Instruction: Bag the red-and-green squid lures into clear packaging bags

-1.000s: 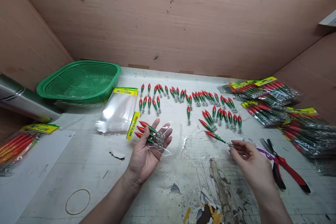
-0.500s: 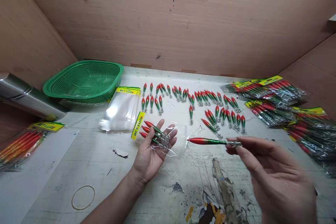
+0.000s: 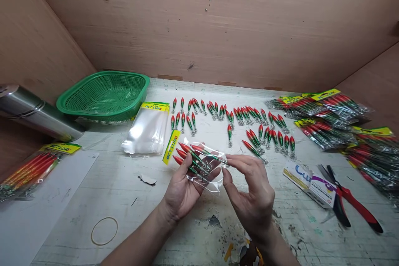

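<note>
My left hand (image 3: 183,189) is closed around a clear plastic bag with a yellow header card (image 3: 171,147) reading BCT LURE. Three red and green squid jigs lie inside it, under my thumb, their hooks pointing right. My right hand (image 3: 251,189) pinches another squid jig (image 3: 208,153) by its hook end. That jig's red nose reaches into the bag's mouth, above the others. Beyond my hands, several loose squid jigs (image 3: 230,133) lie in rough rows on the white tabletop.
A stack of unfilled header bags (image 3: 146,129) lies beside a green plastic basket (image 3: 102,95). Filled lure packs (image 3: 324,133) are heaped at right, near red-handled pliers (image 3: 352,201) and a small box (image 3: 308,185). At left are another pack (image 3: 34,168), a metal cylinder (image 3: 37,112) and a rubber band (image 3: 104,231).
My right hand has lifted one squid jig from the table and carried it left, nose first, into the bag. My left hand has kept its hold on the bag.
</note>
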A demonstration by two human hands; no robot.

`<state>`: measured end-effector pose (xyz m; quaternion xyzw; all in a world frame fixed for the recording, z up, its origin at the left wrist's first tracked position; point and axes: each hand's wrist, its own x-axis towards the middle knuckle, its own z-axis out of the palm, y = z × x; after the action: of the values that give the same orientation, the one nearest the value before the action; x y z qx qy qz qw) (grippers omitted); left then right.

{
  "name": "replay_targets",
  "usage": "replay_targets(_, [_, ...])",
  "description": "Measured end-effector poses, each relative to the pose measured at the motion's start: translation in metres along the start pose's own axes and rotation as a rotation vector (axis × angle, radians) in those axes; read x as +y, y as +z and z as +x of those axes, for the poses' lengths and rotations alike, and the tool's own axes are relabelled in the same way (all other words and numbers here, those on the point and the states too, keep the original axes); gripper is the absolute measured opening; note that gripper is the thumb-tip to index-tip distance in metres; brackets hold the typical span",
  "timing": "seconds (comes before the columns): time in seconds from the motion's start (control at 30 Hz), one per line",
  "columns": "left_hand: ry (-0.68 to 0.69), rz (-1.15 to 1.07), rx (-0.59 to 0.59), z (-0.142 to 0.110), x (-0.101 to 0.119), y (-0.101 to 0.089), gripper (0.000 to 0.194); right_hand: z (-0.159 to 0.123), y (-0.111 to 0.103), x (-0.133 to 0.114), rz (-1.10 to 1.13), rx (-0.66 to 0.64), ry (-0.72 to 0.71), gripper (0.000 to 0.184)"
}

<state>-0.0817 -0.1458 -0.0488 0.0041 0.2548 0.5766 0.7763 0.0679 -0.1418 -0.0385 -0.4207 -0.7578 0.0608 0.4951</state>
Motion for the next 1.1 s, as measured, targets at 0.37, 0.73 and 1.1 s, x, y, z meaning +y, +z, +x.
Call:
replay_targets(0.37, [-0.025,-0.006,-0.030,-0.001,-0.001,0.000,0.048,-0.001,0.003,-0.002,-0.074,-0.035,0.081,0.017])
replay_targets(0.73, [-0.020,0.009,-0.070,-0.003,0.000,0.000,0.051,0.004,-0.003,-0.001,-0.015,-0.056,0.132,0.012])
replay_targets(1.1, [0.029,-0.022,0.039,0.001,0.006,0.001,0.051,0.014,-0.013,0.029,-0.026,-0.029,0.249,0.011])
